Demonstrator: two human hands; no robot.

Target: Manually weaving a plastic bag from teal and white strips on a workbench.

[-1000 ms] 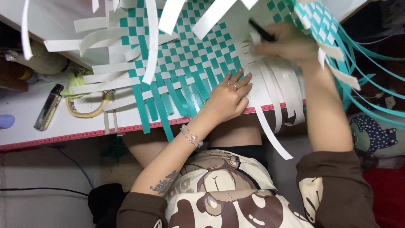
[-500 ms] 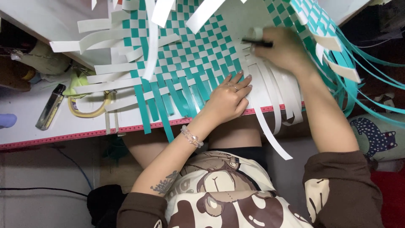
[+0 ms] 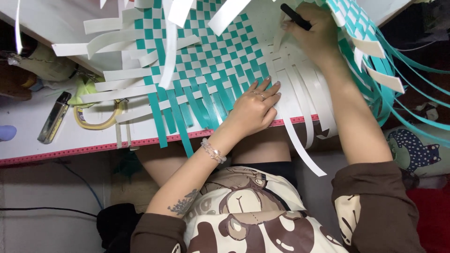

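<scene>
The woven mat (image 3: 206, 61) of teal and white paper strips lay across the white table (image 3: 70, 136), its loose ends spilling past the near edge with the red ruled border (image 3: 93, 148). The left hand (image 3: 253, 110) rested flat on the mat close to that edge, fingers spread wide and holding nothing — it pressed down where the checked weave gave way to plain white strips. The right hand (image 3: 314, 33) sat farther off, at the far right of the mat, closed around a black pen (image 3: 295, 16) whose tip touched the white strips. To the right of that hand, a bundle of teal strips (image 3: 398, 89) curved off the table's side into open air. Room on the table was tight around the mat; the clearer stretch lay to the left, where a small metallic lighter (image 3: 54, 117) and a yellow tape roll (image 3: 96, 117) sat near the edge. White strips (image 3: 300, 140) hung down over the person's lap. The weave looked tight and even in the middle, loose at the fringes.
</scene>
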